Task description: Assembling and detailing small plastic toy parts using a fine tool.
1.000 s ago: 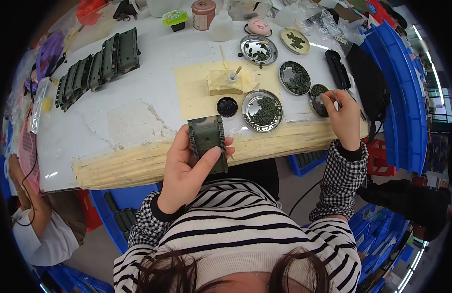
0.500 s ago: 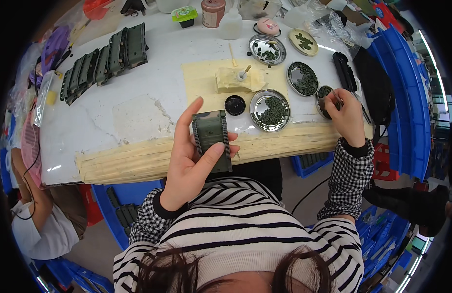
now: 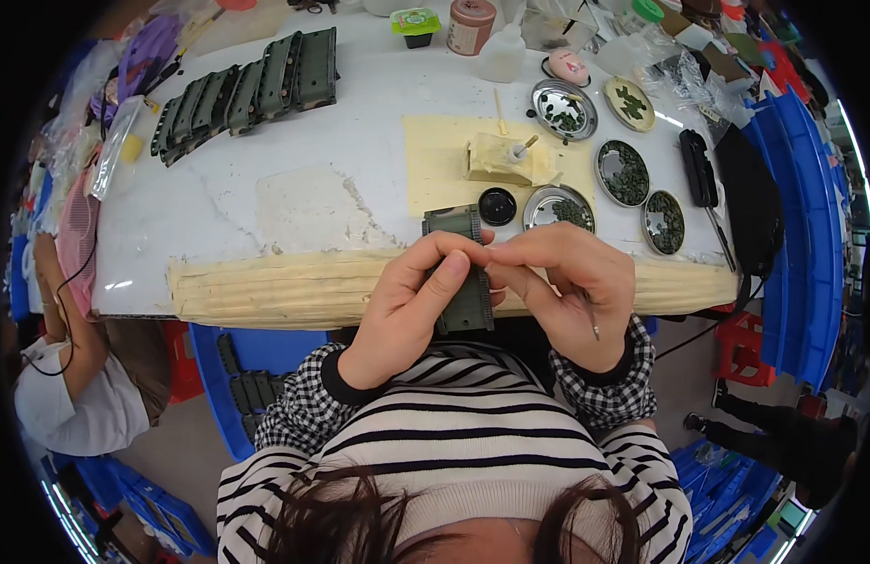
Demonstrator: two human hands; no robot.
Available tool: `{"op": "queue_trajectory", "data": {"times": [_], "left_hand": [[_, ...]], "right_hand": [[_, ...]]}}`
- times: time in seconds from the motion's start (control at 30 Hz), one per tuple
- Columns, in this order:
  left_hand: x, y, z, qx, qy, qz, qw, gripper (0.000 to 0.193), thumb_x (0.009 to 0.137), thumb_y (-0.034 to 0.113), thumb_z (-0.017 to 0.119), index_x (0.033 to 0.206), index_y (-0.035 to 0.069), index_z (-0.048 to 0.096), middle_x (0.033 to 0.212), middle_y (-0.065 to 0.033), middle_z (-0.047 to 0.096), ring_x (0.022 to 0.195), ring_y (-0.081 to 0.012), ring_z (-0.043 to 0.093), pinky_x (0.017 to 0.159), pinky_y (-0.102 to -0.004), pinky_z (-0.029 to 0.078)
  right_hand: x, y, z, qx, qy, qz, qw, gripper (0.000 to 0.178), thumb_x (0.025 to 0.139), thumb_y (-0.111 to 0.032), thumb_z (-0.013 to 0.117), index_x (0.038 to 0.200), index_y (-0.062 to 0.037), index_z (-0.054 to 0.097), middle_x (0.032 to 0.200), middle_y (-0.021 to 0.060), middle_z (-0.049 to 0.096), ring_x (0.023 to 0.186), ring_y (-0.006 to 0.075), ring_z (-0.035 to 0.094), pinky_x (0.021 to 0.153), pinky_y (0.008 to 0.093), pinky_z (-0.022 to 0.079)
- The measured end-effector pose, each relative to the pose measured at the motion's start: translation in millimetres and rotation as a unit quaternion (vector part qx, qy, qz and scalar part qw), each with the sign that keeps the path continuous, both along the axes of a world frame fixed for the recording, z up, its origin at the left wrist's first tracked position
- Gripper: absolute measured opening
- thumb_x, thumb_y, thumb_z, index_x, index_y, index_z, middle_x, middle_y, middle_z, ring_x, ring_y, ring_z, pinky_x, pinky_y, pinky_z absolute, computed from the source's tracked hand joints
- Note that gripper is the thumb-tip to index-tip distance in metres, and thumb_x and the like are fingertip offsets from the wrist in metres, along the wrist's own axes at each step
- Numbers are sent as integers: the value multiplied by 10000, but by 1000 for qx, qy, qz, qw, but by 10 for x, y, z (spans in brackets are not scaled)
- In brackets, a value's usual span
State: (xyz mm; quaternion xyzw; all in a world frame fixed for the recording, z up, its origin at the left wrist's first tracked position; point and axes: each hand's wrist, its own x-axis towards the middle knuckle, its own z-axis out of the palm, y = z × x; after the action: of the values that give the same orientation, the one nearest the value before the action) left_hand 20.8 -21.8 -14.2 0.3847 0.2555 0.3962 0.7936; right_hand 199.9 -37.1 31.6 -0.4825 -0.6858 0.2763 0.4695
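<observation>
My left hand (image 3: 411,305) is wrapped round a dark green camouflage plastic part (image 3: 470,305), long and boxy with ridged edges, held upright at the table's front edge. My right hand (image 3: 580,291) meets it there, thumb and forefinger pinched against the left fingertips over the part's side. A thin metal tool (image 3: 595,330) pokes out under the right palm. Anything tiny between the fingertips is too hidden to make out. Just beyond are a round black lid (image 3: 497,206) and a steel dish (image 3: 532,218) of small green pieces, partly covered by the right hand.
More dishes of small green pieces stand at the right, one (image 3: 623,173) beside another (image 3: 663,223). A tape-wrapped block (image 3: 496,162) holds a small bottle with a stick in it. Several camouflage parts (image 3: 282,83) lie at the back left. A person (image 3: 82,376) sits at the left.
My right hand has come left from the small dish at the far right to the camouflage part. My left thumb has moved up to its side. The whole view has shifted a little.
</observation>
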Motion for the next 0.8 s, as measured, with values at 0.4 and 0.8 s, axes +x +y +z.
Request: {"op": "queue_trajectory", "data": {"times": [0.4, 0.8], "left_hand": [[-73, 29, -63, 24, -6, 46, 999, 184, 998, 172, 533, 1011, 7, 611, 1084, -72, 630, 1002, -117, 565, 925, -278, 432], [-33, -67, 41, 184, 127, 134, 965, 600, 948, -19, 472, 1483, 47, 208, 1141, -154, 589, 991, -175, 584, 884, -283, 452]], "right_hand": [[-214, 21, -172, 55, 28, -9, 998, 219, 720, 50, 753, 919, -30, 709, 831, 80, 639, 721, 187, 658, 656, 266, 533], [-125, 113, -29, 175, -119, -31, 977, 242, 658, 18, 770, 873, -31, 672, 791, 81, 617, 609, 211, 607, 511, 289, 471]]}}
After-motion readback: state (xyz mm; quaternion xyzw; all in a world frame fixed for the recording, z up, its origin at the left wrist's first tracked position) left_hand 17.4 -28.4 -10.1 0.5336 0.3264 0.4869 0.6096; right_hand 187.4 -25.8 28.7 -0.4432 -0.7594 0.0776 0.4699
